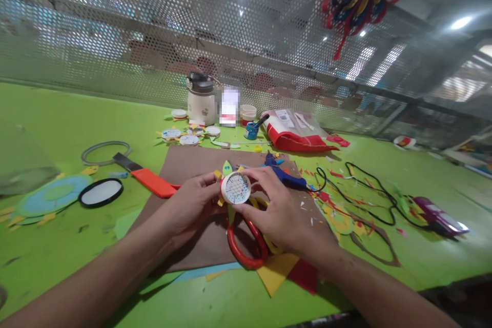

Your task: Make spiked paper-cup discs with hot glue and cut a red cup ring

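In the head view, the left hand (pixel 196 202) had its fingers and thumb closed on one side of a small round craft turtle with a white rim and a blue-and-white shell crossed by dark lines (pixel 237 188); the right hand (pixel 274 207) curved its thumb and fingers in a wide pinch about the other side; the turtle was held up between them above a brown flat sheet (pixel 184 161), its underside out of sight and its yellow limbs partly covered by fingers; both forearms were cut off by the frame's lower part.

Below it showed a red looped handle (pixel 249 263), its upper part hidden by the hands; an orange-handled cutter with a dark end (pixel 154 181) ran up to the left hand, which hid its tip; the right hand overlapped a dark blue glue gun (pixel 292 179).

Farther back, a white bottle with a dark lid (pixel 199 107) concealed its contents; a small blue jar (pixel 251 132) held a dark-handled stick (pixel 263 120), its lower end unseen; the contents of a red-and-white tub (pixel 248 111) and a red-and-clear plastic packet (pixel 294 136) were hard to make out; a phone screen (pixel 229 105) was blurred into blocks.
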Available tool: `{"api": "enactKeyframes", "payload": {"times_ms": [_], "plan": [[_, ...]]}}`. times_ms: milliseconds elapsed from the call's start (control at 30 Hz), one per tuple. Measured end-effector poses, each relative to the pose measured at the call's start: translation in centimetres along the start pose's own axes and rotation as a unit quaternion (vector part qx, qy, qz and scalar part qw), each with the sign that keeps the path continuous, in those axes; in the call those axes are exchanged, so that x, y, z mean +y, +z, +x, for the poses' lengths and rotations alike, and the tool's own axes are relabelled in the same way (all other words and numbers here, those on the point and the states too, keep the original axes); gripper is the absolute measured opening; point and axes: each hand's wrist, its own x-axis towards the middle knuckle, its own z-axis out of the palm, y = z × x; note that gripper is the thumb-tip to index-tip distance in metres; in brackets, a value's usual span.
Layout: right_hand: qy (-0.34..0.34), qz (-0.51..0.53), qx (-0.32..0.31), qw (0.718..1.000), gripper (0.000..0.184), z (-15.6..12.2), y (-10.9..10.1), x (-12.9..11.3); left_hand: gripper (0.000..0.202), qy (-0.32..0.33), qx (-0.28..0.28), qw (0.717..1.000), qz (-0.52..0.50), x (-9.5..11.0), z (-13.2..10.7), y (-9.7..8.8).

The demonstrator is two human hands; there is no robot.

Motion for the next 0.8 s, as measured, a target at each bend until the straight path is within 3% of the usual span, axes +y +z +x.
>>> {"api": "enactKeyframes", "payload": {"times_ms": [267,500,800], "plan": [[0.036,0.019,-0.009,0.999,0.046,0.02,-0.19,0.44,0.008,-0.014,-0.023,0.999,-0.027,0.82,-0.41,-0.49],[0.049,0.031,-0.006,0.998,0.045,-0.03,-0.35,0.63,0.017,-0.012,-0.039,0.998,-0.046,0.63,-0.04,-0.82],[0.015,-0.019,0.005,1.0,0.048,0.06,-0.42,0.59,0.017,-0.019,-0.025,0.999,-0.038,0.51,-0.18,-0.3]]}}
